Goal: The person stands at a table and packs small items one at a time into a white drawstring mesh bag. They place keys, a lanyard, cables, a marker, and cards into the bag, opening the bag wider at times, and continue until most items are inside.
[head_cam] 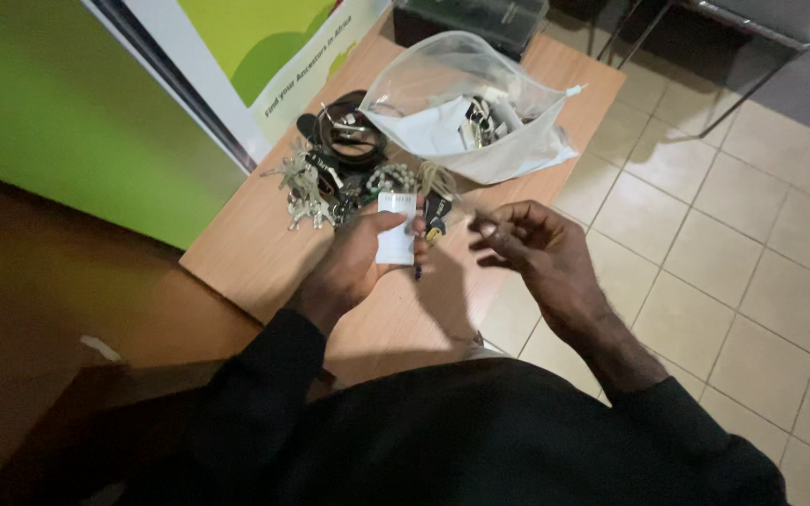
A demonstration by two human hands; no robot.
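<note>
My left hand [360,255] holds a small white card or tag [396,234] over a light wooden table [255,253], thumb pressed on its face. My right hand [529,245] hovers just to the right with thumb and forefinger pinched together; whether something thin is between them I cannot tell. Just beyond my hands lies a heap of small things: a bunch of metal keys [304,192], a bead string [391,175], a dark key fob [437,214]. An open clear plastic zip bag [466,103] with more small items lies at the far end.
A coiled dark belt or strap [349,136] sits beside the bag. A green wall [67,112] and a white-and-green poster panel [236,56] run along the left. Beige tiled floor [724,244] lies to the right, with metal chair legs [752,84] at the top right.
</note>
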